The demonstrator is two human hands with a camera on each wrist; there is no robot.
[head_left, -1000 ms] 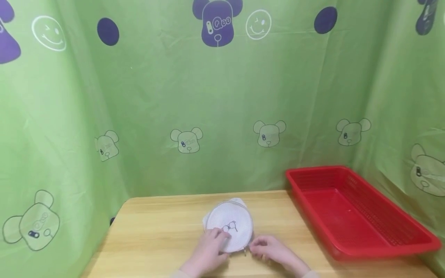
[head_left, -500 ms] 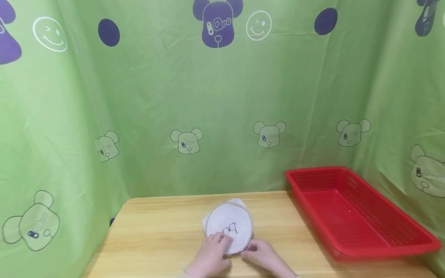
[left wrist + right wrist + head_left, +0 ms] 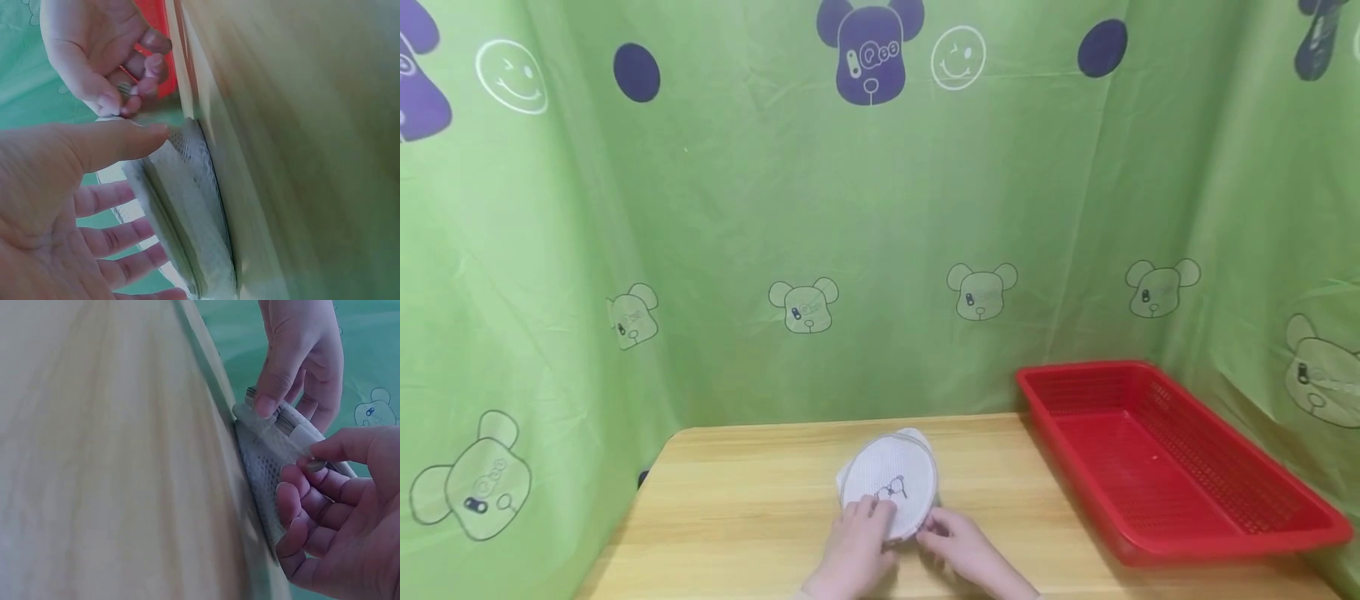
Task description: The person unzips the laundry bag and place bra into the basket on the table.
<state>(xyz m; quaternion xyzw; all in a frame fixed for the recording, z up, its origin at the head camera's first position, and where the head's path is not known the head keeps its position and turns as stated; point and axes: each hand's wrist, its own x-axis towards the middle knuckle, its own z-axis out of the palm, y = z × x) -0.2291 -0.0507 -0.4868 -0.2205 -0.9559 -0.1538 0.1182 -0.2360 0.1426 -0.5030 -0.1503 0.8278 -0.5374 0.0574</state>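
A round white mesh laundry bag (image 3: 895, 462) with a small dark line drawing on its top lies near the middle of the table. My left hand (image 3: 857, 546) grips its near side, fingers spread over the top and thumb against the zipped side wall (image 3: 175, 219). At the bag's near right edge, my right hand (image 3: 962, 546) pinches a small metal zipper pull (image 3: 315, 465) between thumb and forefinger. The other fingers of that hand are curled beside the mesh. The bag's underside is hidden.
A red plastic basket (image 3: 1180, 546) with perforated sides stands at the right of the wooden table (image 3: 737, 500). Green curtains (image 3: 880, 208) with bear prints hang behind and on both sides.
My right hand has moved left, up against the bag's near edge. The bag has shifted slightly left and tilted, with my left hand still on it.
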